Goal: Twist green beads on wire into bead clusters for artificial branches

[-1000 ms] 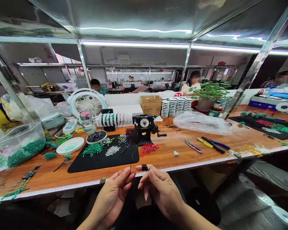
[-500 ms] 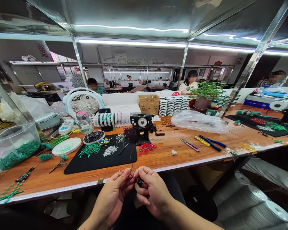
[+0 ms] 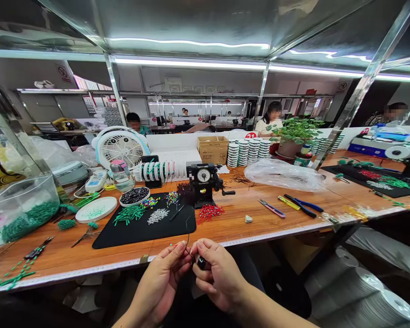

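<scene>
Just off the table's front edge, my left hand (image 3: 168, 273) pinches a thin dark cord (image 3: 188, 238) that sticks up past the fingertips. A small red and green tip (image 3: 172, 245) shows beside its thumb. My right hand (image 3: 220, 273) is closed, its fingertips almost touching the left ones, with a shiny black piece (image 3: 201, 263) held in its curled fingers; the kind is unclear. Beyond the hands lies a black mat (image 3: 136, 240) bearing silver-white beads (image 3: 158, 215), green pieces (image 3: 127, 215) and multicoloured beads (image 3: 172, 197).
A hand-cranked winding machine (image 3: 205, 180) stands behind red pieces (image 3: 210, 212). Left are a dish of black beads (image 3: 135, 196), a white plate (image 3: 95, 210) and a fan (image 3: 123, 148). Right lie tweezers (image 3: 271, 208), blue-handled pliers (image 3: 304, 205) and a plastic bag (image 3: 283, 174). Co-workers sit beyond.
The view has shifted very slightly. Both hands keep nearly the same place and grip; the black piece in my right hand shows a little more.
</scene>
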A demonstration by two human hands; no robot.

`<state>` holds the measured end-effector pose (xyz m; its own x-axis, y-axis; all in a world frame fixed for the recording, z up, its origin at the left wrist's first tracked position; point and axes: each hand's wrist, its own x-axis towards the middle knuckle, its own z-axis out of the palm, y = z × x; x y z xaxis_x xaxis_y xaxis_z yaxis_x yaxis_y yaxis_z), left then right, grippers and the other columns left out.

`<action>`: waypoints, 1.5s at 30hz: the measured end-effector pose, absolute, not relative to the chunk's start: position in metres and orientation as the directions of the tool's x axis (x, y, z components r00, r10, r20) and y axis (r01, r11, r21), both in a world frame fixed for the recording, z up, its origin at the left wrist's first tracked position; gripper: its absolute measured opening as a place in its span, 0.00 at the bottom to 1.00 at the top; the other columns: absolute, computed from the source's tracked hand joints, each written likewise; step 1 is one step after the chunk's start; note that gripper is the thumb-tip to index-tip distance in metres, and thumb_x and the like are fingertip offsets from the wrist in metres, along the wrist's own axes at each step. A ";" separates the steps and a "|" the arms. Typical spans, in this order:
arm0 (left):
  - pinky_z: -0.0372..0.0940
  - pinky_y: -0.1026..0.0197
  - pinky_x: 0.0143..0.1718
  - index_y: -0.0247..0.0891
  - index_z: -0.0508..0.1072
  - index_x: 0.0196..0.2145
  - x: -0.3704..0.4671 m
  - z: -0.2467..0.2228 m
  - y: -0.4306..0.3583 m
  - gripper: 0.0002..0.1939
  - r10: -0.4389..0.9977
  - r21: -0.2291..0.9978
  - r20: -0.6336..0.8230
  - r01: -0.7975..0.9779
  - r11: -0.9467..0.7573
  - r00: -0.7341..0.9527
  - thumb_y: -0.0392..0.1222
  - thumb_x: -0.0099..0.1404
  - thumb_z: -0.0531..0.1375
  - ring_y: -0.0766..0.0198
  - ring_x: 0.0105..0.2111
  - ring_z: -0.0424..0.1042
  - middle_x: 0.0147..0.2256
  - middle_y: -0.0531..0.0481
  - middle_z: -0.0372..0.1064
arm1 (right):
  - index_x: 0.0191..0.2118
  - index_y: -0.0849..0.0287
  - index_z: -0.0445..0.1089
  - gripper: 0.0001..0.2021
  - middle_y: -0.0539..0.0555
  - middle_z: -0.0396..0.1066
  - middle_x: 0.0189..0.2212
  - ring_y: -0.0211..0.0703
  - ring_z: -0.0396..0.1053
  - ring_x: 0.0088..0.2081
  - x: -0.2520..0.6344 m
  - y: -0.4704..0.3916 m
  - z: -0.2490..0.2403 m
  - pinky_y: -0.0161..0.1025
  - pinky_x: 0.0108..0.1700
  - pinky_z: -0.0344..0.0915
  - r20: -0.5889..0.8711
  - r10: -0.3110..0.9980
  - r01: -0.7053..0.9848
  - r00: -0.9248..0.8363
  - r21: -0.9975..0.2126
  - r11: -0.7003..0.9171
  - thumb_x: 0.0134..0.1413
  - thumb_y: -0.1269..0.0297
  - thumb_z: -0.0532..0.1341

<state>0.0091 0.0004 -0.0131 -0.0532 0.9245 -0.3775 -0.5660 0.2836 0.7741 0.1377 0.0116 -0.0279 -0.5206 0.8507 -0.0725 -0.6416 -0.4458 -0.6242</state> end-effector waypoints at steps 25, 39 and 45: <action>0.68 0.70 0.28 0.32 0.76 0.27 -0.005 -0.012 0.002 0.04 0.967 0.887 -0.239 -0.425 0.182 -0.086 0.37 0.54 0.65 0.65 0.28 0.73 0.27 0.46 0.75 | 0.32 0.62 0.67 0.15 0.47 0.60 0.19 0.28 0.52 0.15 0.154 0.014 -0.031 0.26 0.12 0.42 -0.127 0.886 -0.415 -0.447 -0.847 -0.331 0.52 0.52 0.59; 0.64 0.68 0.36 0.36 0.78 0.28 -0.002 0.007 -0.006 0.10 0.974 1.000 0.005 0.009 -0.003 -0.226 0.45 0.49 0.68 0.60 0.32 0.72 0.28 0.47 0.76 | 0.37 0.62 0.70 0.15 0.49 0.66 0.20 0.34 0.61 0.18 0.154 -0.002 -0.015 0.30 0.16 0.56 -0.125 0.748 -0.204 -0.652 -0.921 -0.332 0.49 0.55 0.63; 0.62 0.72 0.26 0.34 0.76 0.27 -0.005 -0.007 -0.003 0.09 0.960 0.917 -0.217 -0.374 0.139 -0.176 0.41 0.50 0.68 0.69 0.27 0.70 0.27 0.49 0.75 | 0.30 0.61 0.75 0.15 0.50 0.61 0.18 0.34 0.60 0.21 0.161 -0.004 -0.026 0.31 0.22 0.57 0.175 0.916 -0.205 -0.362 -0.973 0.105 0.56 0.55 0.58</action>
<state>-0.0048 -0.0033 -0.0067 -0.1761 0.9602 -0.2169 -0.3740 0.1386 0.9170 0.1612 -0.0039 -0.0258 -0.3624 0.9155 0.1747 -0.2049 0.1046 -0.9732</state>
